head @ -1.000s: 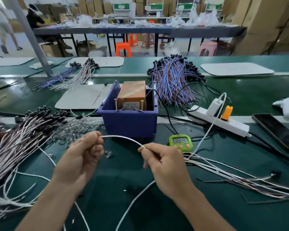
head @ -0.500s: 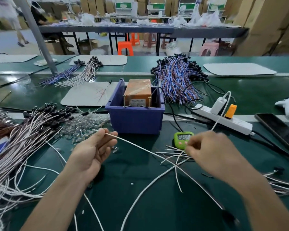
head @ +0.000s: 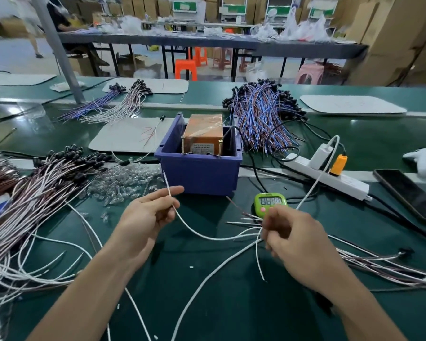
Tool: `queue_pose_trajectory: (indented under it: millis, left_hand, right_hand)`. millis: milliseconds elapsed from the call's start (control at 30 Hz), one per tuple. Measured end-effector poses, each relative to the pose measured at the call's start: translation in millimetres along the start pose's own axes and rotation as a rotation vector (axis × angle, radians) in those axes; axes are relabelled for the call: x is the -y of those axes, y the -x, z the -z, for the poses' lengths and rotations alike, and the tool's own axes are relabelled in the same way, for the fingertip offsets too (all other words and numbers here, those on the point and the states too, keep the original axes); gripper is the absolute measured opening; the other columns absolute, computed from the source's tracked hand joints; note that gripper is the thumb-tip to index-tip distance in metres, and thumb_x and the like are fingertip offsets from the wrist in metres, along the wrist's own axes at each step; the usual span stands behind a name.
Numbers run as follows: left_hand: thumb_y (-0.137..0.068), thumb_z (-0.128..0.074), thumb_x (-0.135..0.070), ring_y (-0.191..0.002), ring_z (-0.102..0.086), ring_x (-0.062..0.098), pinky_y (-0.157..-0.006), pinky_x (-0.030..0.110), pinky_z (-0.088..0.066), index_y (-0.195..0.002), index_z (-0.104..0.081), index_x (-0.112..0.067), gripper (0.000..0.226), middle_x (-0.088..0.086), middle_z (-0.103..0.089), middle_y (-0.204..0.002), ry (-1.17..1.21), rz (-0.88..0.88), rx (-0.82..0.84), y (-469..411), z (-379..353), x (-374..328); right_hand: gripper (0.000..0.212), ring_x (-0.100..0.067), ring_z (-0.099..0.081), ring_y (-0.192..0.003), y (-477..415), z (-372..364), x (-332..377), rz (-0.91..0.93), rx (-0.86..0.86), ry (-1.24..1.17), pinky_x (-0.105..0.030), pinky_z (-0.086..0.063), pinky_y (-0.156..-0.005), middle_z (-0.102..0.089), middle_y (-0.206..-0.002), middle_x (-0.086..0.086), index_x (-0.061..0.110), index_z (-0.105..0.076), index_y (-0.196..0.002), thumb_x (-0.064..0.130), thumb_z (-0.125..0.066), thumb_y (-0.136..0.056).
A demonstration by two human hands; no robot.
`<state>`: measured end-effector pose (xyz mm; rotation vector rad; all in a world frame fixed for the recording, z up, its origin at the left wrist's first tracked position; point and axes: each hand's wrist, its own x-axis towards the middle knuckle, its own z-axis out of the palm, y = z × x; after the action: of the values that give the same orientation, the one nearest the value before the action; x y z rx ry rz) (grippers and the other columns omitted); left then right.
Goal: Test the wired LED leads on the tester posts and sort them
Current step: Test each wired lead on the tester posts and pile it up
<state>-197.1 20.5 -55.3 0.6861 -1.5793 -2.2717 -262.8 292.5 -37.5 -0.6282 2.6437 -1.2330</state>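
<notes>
The white lead (head: 191, 230) sags between my hands above the tabletop (head: 219, 303). My left hand (head: 145, 217) pinches it near the end, fingers (head: 172, 191) narrow, so the free tip can reach the tester posts (head: 220, 148) in the blue bin (head: 197, 173) just ahead. My right hand (head: 290, 239) pinches a fan of lead ends, probably queued for testing. The big bundle (head: 42, 190) at left looks like the sorted ones.

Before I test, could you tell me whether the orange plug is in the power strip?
Plugged in: the orange plug stands upright, seated in the white power strip.
</notes>
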Motion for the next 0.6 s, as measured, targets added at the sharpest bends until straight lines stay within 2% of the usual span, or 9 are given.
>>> queue_pose_trajectory:
  millis: [67,100,233,367,467,600]
  left_hand:
    - [-0.098,-0.059,0.001,-0.055,-0.055,0.009,-0.056,0.016,-0.052,-0.094,-0.083,-0.01,0.026,0.004,-0.068,-0.073,-0.042,-0.049,0.018,2.4,-3.4,-1.8]
    - [-0.096,-0.063,-0.001,-0.054,-0.056,0.009,-0.055,0.017,-0.052,-0.092,-0.082,-0.01,0.022,0.004,-0.07,-0.073,-0.082,-0.081,-0.001,3.4,-5.9,-3.5]
    - [-0.089,-0.075,-0.01,-0.043,-0.059,0.01,-0.043,0.018,-0.045,-0.08,-0.079,-0.01,0.009,0.006,-0.074,-0.069,-0.201,-0.164,-0.131,4.2,-13.1,-13.3]
    - [-0.09,-0.076,-0.012,-0.039,-0.055,0.013,-0.041,0.023,-0.046,-0.068,-0.075,-0.012,0.021,0.008,-0.072,-0.063,-0.24,-0.187,-0.215,1.6,-18.8,-23.2]
    - [-0.09,-0.077,-0.014,-0.035,-0.049,0.011,-0.037,0.02,-0.04,-0.063,-0.075,-0.012,0.027,0.005,-0.068,-0.057,-0.301,-0.227,-0.283,-3.5,-26.4,-27.9]
    - [-0.089,-0.075,-0.027,-0.033,-0.041,0.006,-0.033,0.018,-0.032,-0.066,-0.075,-0.03,0.023,-0.005,-0.062,-0.047,-0.476,-0.332,-0.395,-4.6,-34.3,-22.6]
  right_hand:
    - [0.045,-0.013,-0.064,-0.058,-7.0,0.7,9.2,0.056,0.026,-0.123,-0.031,-0.052,-0.055,-0.072,-0.077,0.005,0.037,-0.066,-0.09,-0.006,-0.052,-0.086]
    - [0.045,-0.014,-0.062,-0.056,-11.7,-0.2,13.6,0.09,0.002,-0.139,-0.031,-0.05,-0.054,-0.073,-0.076,0.006,0.038,-0.069,-0.09,-0.004,-0.054,-0.087]
    - [0.005,-0.02,-0.062,-0.058,-32.7,-4.5,30.4,0.18,-0.148,-0.197,-0.036,-0.05,-0.057,-0.069,-0.063,0.005,0.035,-0.074,-0.083,0.032,-0.07,-0.084]
    - [0.014,-0.007,-0.048,-0.047,-56.2,-6.6,44.1,0.231,-0.279,-0.222,-0.029,-0.042,-0.05,-0.063,-0.056,0.004,0.029,-0.073,-0.075,0.028,-0.077,-0.088]
    - [0.016,-0.003,-0.048,-0.047,-69.6,-7.9,49.6,0.225,-0.359,-0.229,-0.021,-0.039,-0.049,-0.064,-0.056,0.005,0.026,-0.073,-0.072,0.027,-0.078,-0.088]
    - [0.02,-0.003,-0.043,-0.044,-74.8,-13.9,44.2,0.218,-0.384,-0.277,-0.014,-0.033,-0.047,-0.057,-0.049,0.011,0.027,-0.072,-0.07,0.023,-0.077,-0.089]
